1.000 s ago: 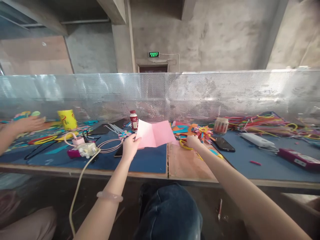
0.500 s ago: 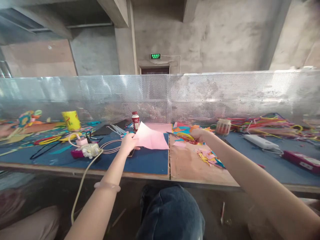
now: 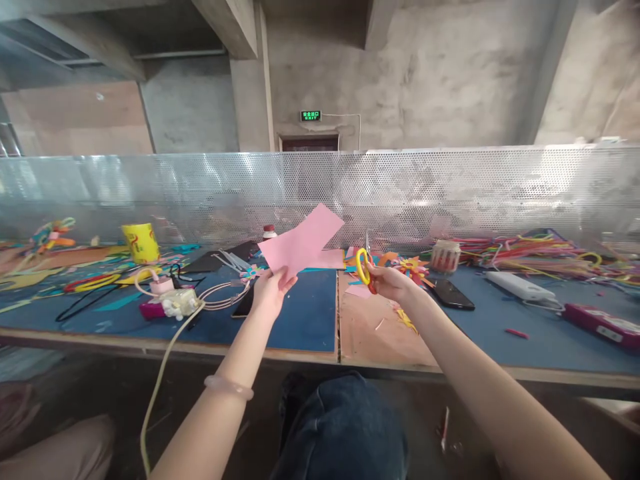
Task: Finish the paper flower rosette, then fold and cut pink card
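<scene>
Pink paper (image 3: 303, 241) held up above the table (image 3: 280, 355), outline angled, one end reaching up and to the right. Left hand (image 3: 271, 292): thumb and fingers clamped on the sheet's lower edge. Right hand (image 3: 393, 283): fingers closed round yellow-handled scissors (image 3: 359, 268), blades pointing up; cannot tell whether the blades are parted. Below, blue mat (image 3: 305, 323) on the left, brown board (image 3: 363, 337) on the right, the board bearing paper scraps (image 3: 405, 319). Pale plug adapter (image 3: 180, 302) well to the left, its cable (image 3: 161, 373) trailing over the front edge. Black phone (image 3: 453, 294) lies right of the right wrist. Further back: paper flower (image 3: 411, 270) near the right hand, clear jar (image 3: 445, 256) beyond it; yellow cup (image 3: 141, 243) far left. Red-capped bottle (image 3: 269, 231) behind the paper, partly hidden. Beyond the table, perforated metal screen (image 3: 450, 193), then concrete wall (image 3: 450, 87) with green exit sign (image 3: 311, 115).
</scene>
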The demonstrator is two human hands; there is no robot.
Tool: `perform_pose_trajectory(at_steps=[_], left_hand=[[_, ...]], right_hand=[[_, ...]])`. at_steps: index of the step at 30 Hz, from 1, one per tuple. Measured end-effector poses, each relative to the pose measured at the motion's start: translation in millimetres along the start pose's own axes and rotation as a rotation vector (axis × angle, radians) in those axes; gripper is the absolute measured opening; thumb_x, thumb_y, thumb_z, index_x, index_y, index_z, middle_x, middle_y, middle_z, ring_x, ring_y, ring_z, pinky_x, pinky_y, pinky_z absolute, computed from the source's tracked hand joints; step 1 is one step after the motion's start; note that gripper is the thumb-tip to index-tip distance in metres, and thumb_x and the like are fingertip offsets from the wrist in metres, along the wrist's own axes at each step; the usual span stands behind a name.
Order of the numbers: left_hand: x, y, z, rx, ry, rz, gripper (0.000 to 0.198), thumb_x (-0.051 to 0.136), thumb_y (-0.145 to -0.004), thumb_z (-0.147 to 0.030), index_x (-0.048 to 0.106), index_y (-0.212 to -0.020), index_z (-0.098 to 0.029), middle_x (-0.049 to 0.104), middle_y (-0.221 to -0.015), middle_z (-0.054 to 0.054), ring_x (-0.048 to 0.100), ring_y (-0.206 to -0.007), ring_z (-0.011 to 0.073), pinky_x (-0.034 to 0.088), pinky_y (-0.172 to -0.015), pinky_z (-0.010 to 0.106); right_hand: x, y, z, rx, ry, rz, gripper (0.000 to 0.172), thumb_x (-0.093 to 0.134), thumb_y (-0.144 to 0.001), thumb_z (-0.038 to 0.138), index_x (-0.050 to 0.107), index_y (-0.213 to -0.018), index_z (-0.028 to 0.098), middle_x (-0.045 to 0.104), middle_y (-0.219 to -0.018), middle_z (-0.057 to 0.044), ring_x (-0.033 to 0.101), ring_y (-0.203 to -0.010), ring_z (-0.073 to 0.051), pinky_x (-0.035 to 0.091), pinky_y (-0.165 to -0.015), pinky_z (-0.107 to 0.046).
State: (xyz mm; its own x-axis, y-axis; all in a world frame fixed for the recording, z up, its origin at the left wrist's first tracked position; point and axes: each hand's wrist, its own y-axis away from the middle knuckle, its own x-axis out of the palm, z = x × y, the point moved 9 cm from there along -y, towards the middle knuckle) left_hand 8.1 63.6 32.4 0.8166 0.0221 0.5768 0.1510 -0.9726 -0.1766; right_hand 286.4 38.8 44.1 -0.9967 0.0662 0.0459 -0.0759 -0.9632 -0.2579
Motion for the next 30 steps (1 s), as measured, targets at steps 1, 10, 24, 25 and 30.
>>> perform_pose_trajectory(at_steps=[1,10,24,25,30], left_hand=[[7.7,4.8,4.0,-0.042,0.038,0.023,0.010,0.059,-0.071,-0.006,0.059,-0.077,-0.015,0.066,-0.084,0.003,0.064,-0.071,0.0123,0.056,-0.070,0.031],[106.1,43.1,44.1,-0.268,0.140,0.437,0.018,0.061,-0.074,-0.022,0.061,-0.091,-0.016,0.068,-0.096,0.008,0.062,-0.087,0.0208,0.049,-0.067,0.032],[140.4,28.0,50.1,-0.205,0.210,0.289,0.009,0.053,-0.075,-0.017,0.051,-0.067,-0.015,0.047,-0.048,-0.006,0.021,-0.032,0.0009,0.015,-0.035,0.019],[141.7,28.6,49.4,-0.204,0.212,0.285,0.010,0.052,-0.076,-0.017,0.050,-0.067,-0.015,0.046,-0.047,-0.006,0.026,-0.032,0.0016,0.017,-0.036,0.018],[142.8,35.0,32.3,-0.119,0.099,0.360,0.018,0.049,-0.079,-0.032,0.055,-0.081,-0.015,0.061,-0.063,0.002,0.057,-0.055,0.0143,0.042,-0.049,0.025]], right_hand=[[3.6,1.2,-4.5,0.024,-0.044,0.005,0.010,0.056,-0.076,0.011,0.058,-0.068,0.018,0.062,-0.069,-0.005,0.062,-0.071,-0.019,0.050,-0.062,-0.030],[28.9,11.6,-17.6,0.076,-0.178,0.017,0.013,0.070,-0.062,0.010,0.058,-0.067,0.012,0.059,-0.067,-0.004,0.056,-0.055,-0.011,0.040,-0.045,-0.021],[27.5,32.6,2.8,0.058,0.112,0.102,0.018,0.059,-0.080,0.028,0.053,-0.070,0.014,0.051,-0.055,0.002,0.045,-0.044,-0.007,0.045,-0.047,-0.023],[25.3,32.6,4.1,0.044,0.106,0.083,0.018,0.058,-0.080,0.029,0.053,-0.071,0.014,0.052,-0.057,0.002,0.046,-0.046,-0.007,0.043,-0.047,-0.021],[35.0,36.7,4.4,0.019,-0.037,0.101,0.012,0.058,-0.076,0.026,0.055,-0.079,0.015,0.058,-0.070,-0.001,0.053,-0.057,-0.010,0.042,-0.048,-0.020]])
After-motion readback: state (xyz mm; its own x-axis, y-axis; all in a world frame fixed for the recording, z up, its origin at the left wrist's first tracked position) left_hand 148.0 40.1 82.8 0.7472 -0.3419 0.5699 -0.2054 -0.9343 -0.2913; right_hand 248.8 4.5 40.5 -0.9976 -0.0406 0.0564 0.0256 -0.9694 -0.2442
